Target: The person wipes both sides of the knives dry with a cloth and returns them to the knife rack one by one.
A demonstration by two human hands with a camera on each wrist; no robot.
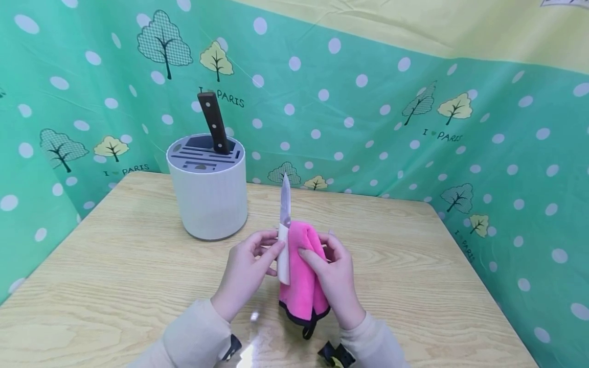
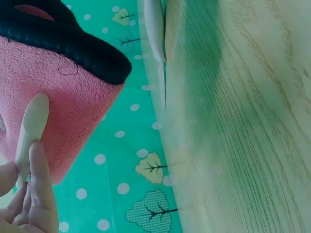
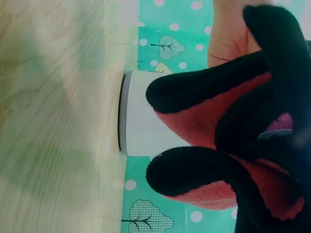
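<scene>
A small knife with a white handle stands blade up, its blade bare and pointing away. My left hand pinches the handle between thumb and fingers. Right beside the handle is a pink cloth with black edging and a hanging loop, folded over. My right hand grips it, thumb on the front and fingers behind. In the left wrist view the handle's butt overlaps the cloth. The right wrist view has the cloth's black-edged folds close up, hiding most of the right hand.
A white round knife block with a slotted grey top stands at the back left, holding a dark-handled knife. Another white-handled knife lies on the wooden table in the left wrist view. A green dotted curtain hangs behind.
</scene>
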